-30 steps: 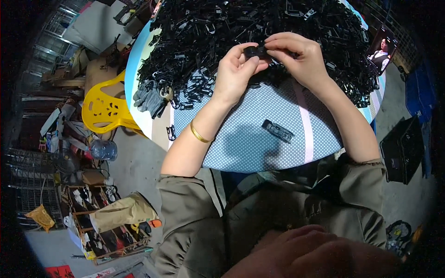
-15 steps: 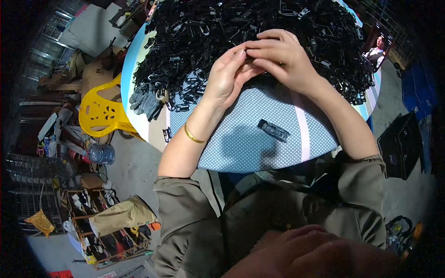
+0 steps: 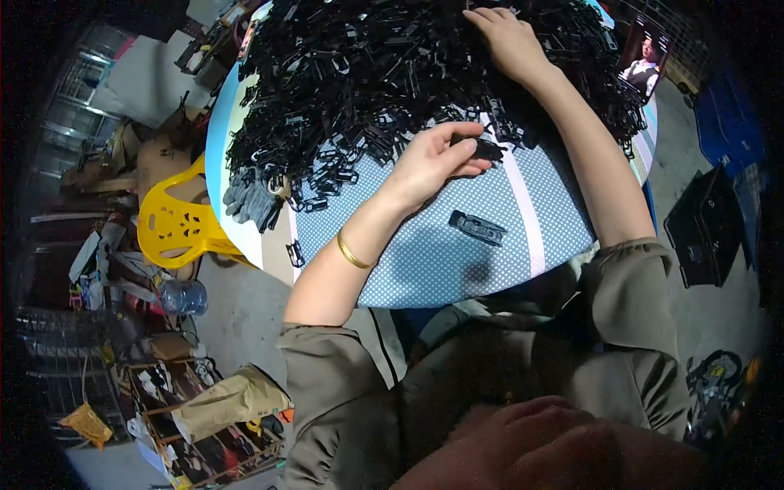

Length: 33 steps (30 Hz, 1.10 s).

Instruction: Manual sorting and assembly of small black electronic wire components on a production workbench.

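Observation:
Between the thumb and fingers of my left hand [image 3: 433,163] is a small dark plastic part [image 3: 488,149], held just above the cloth at the pile's near edge. My right hand [image 3: 514,45] reaches to the far side of a broad pile of black plastic parts [image 3: 367,69]. Its fingers are stretched over the pile, and I see nothing held in them. One separate black plastic part [image 3: 478,228], long and slotted, lies on the blue dotted tablecloth [image 3: 408,261] in front of me.
Grey gloves [image 3: 251,200] and a tape roll [image 3: 279,186] sit at the pile's left edge. A lit phone-like screen [image 3: 643,61] stands at the far right. On the left are a yellow plastic chair [image 3: 175,216], a water jug [image 3: 183,297] and a loaded rack [image 3: 175,441].
My hands were together over the pile and have parted. The left came nearer with the dark part; the right went farther away onto the pile.

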Each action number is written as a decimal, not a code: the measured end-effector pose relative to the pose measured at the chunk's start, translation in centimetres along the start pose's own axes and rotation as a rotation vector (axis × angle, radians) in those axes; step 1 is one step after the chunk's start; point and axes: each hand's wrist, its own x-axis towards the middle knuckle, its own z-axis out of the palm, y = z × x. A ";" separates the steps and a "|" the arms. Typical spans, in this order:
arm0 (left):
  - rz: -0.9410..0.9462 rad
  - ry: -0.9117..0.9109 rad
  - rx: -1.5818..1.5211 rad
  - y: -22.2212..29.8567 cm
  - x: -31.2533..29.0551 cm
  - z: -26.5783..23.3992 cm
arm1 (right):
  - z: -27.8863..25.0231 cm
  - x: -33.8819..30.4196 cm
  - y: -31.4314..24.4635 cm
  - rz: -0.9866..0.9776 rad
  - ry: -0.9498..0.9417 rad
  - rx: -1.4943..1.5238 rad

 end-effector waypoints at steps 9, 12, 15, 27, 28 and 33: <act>0.016 0.185 -0.185 0.5 0.1 -1.1 | -2.6 2.0 -3.0 0.191 -0.131 -0.334; 0.065 0.287 -0.228 0.8 0.3 -1.3 | -2.6 1.1 -3.3 0.233 -0.137 -0.247; 0.108 0.341 -0.230 1.0 0.2 -1.4 | -2.3 0.4 -4.8 0.269 -0.303 -0.016; 0.218 0.329 0.342 0.0 0.3 -1.0 | -4.7 0.4 -8.3 0.312 -0.872 0.192; 0.217 0.330 0.342 0.0 0.3 -1.0 | -4.7 0.5 -8.3 0.312 -0.873 0.193; 0.218 0.374 0.038 0.9 0.1 -1.3 | -3.1 -0.1 -7.1 0.138 -0.407 0.390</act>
